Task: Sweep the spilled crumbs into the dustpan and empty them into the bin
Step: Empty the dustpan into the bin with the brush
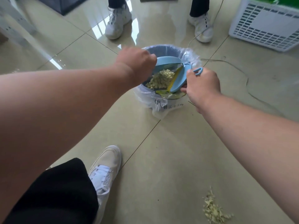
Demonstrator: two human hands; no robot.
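Observation:
A light blue dustpan (168,61) is tilted over the bin (163,50), a blue bucket lined with a clear plastic bag. My left hand (137,63) grips the dustpan's handle. Pale yellow-green crumbs (161,78) are heaped in the pan over the bin's mouth. My right hand (202,84) holds a small blue brush (179,80) with yellow bristles against the crumbs. A patch of crumbs on the floor (213,209) lies at the lower right.
Another person's feet in white shoes (118,21) stand just beyond the bin. A white slatted basket (265,25) sits at the top right. A thin cable (234,68) trails over the tiles right of the bin. My own shoe (103,172) is at the lower centre.

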